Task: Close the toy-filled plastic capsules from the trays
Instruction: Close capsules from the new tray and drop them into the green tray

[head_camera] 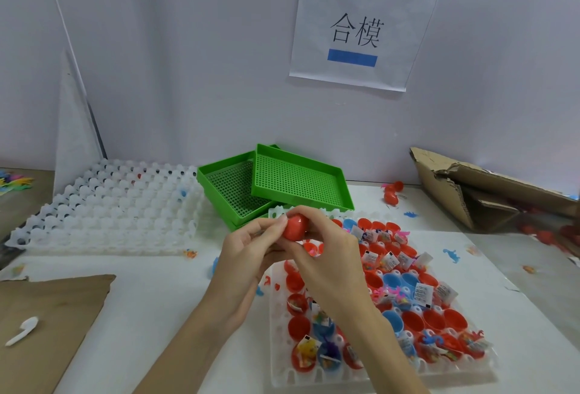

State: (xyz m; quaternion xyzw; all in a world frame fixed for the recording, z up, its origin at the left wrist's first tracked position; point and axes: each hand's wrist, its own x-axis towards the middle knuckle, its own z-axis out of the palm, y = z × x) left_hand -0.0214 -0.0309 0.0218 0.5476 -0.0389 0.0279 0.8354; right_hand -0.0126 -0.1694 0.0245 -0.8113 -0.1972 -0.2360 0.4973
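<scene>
Red capsule [295, 226] pinched between left hand [251, 255] and right hand [326, 255] above the filled tray [276, 371], green perforated trays [298, 183] stacked behind, empty white tray [110, 214] far left, torn cardboard box [489, 192] right, cut off, forearms hiding some tray cells.

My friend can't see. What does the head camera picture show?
Two hands, left and right, hold a red capsule together above a white tray of open red and blue capsules with toys inside. Behind are green trays, an empty white tray and a wall sign.
</scene>
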